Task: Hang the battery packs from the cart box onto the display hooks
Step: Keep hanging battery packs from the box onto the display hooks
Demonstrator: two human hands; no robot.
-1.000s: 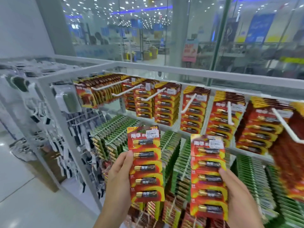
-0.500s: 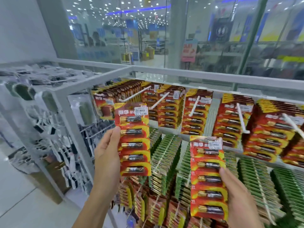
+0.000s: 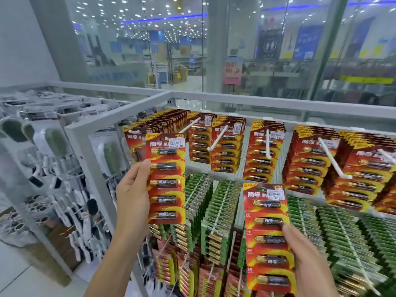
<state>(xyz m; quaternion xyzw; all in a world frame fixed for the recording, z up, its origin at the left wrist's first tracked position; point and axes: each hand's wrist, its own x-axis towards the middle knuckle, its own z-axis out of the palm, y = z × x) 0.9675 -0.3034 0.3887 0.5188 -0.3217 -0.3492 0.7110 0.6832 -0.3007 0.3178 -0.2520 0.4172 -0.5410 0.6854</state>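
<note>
Step in hand: hanging the left pack on the top-row hook.
Left hand (image 3: 132, 196) grips a red-and-yellow five-battery card (image 3: 165, 179), its top just below the white plastic hook (image 3: 134, 132). Right hand (image 3: 310, 262) holds a matching second card (image 3: 267, 232) low. Next: align the hang-hole with the hook tip.

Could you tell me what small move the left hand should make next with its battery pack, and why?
Probably lift the pack in the left hand slightly and left, to thread its top onto the leftmost white hook. The pack is already raised to the top row, its upper edge just beside that hook tip. The right hand holds its pack lower, waiting.
</note>
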